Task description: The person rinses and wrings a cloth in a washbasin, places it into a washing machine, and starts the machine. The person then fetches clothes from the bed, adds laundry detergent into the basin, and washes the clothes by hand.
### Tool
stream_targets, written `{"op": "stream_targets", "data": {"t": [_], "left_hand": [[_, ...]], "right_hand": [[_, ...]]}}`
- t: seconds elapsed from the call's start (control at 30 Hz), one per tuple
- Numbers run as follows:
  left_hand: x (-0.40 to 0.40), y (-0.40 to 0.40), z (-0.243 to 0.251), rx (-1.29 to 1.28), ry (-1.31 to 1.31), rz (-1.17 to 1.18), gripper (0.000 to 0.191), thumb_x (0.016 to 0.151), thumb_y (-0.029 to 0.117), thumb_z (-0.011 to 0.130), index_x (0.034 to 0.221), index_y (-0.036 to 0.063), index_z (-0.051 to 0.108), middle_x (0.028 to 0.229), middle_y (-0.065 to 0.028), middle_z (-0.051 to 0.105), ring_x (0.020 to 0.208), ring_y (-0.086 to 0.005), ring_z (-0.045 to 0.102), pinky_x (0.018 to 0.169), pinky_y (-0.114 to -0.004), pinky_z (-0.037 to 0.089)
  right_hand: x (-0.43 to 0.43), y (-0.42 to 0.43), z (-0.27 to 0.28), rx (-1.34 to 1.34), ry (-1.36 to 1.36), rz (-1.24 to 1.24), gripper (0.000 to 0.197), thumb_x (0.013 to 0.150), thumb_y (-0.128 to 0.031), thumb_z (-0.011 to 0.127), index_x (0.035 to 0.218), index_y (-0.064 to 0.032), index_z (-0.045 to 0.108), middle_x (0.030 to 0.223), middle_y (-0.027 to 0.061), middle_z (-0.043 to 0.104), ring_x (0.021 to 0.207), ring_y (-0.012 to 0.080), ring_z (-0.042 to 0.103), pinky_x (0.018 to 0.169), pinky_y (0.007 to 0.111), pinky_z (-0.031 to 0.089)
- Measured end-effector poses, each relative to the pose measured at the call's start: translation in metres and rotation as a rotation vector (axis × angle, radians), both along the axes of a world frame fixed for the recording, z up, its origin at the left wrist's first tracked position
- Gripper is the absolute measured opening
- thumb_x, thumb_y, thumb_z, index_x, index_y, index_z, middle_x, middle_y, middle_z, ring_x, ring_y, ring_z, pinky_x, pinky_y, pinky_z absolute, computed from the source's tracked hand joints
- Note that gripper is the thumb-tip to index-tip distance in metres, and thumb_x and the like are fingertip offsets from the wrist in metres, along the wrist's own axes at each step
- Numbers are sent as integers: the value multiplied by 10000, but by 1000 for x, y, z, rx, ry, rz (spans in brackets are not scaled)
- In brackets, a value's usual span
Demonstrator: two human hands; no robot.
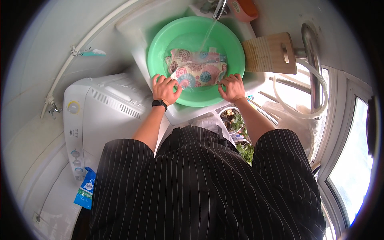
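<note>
A round green plastic basin (196, 99) stands in a white sink (177, 115). Water runs from a metal faucet (220, 10) onto a patterned cloth (198, 70) with pink, blue and brown circles, lying wet in the basin. My left hand (167, 90), with a black band on its wrist, is at the basin's near left rim, its fingers curled by the cloth's left corner. At the near right rim is my right hand (231, 88), its fingertips at the cloth's right edge. Both hands appear to pinch the cloth.
A wooden washboard (270, 54) leans at the right of the basin, near a metal pipe (310, 39) and a white corrugated hose (300, 115). An orange container (244, 10) sits behind. On the left are a white washing machine (111, 120) and a blue bag (87, 189). Potted plants (237, 123) stand below the sink.
</note>
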State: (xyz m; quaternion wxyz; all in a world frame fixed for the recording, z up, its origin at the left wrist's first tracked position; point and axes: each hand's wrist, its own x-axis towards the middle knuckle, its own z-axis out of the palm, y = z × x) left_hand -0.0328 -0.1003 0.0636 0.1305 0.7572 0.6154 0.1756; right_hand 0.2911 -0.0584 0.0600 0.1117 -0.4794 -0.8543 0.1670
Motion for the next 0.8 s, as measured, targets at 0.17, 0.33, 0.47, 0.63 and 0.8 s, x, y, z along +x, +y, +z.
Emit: {"op": "stream_targets", "data": {"t": [0.17, 0.33, 0.47, 0.63, 0.8], "left_hand": [[0, 0, -1, 9, 0, 2, 208, 828, 318, 714, 710, 149, 683, 746, -11, 641, 822, -241, 589, 1045, -465, 385], [0, 0, 0, 5, -10, 2, 205, 825, 313, 712, 717, 140, 688, 752, -16, 645, 826, -242, 589, 1045, -466, 387], [-2, -1, 0, 2, -12, 2, 204, 821, 312, 712, 720, 137, 689, 754, -18, 645, 828, -243, 589, 1045, -466, 388], [-1, 0, -1, 6, -4, 1, 202, 819, 310, 712, 718, 137, 687, 753, -16, 642, 828, -245, 588, 1045, -469, 388], [-1, 0, -1, 1, 2, -1, 201, 818, 308, 713, 711, 140, 683, 752, -13, 639, 828, -247, 587, 1040, -472, 390]], "right_hand": [[0, 0, -1, -11, 8, -9, 119, 775, -250, 682, 752, -134, 699, 779, 60, 682, 841, 254, 628, 920, 423, 445], [-2, -1, 1, -8, -5, -6, 120, 779, -251, 680, 757, -134, 700, 776, 55, 679, 843, 251, 624, 920, 427, 442], [-2, 0, 1, 9, 2, -5, 122, 782, -249, 677, 756, -131, 698, 769, 51, 675, 842, 250, 621, 917, 427, 439], [-2, 0, 1, 1, 9, -7, 121, 784, -246, 678, 759, -129, 701, 770, 52, 676, 841, 250, 621, 914, 424, 440], [-2, 1, 0, -10, 0, -8, 121, 784, -245, 678, 767, -128, 709, 776, 56, 681, 841, 250, 623, 913, 422, 442]]}}
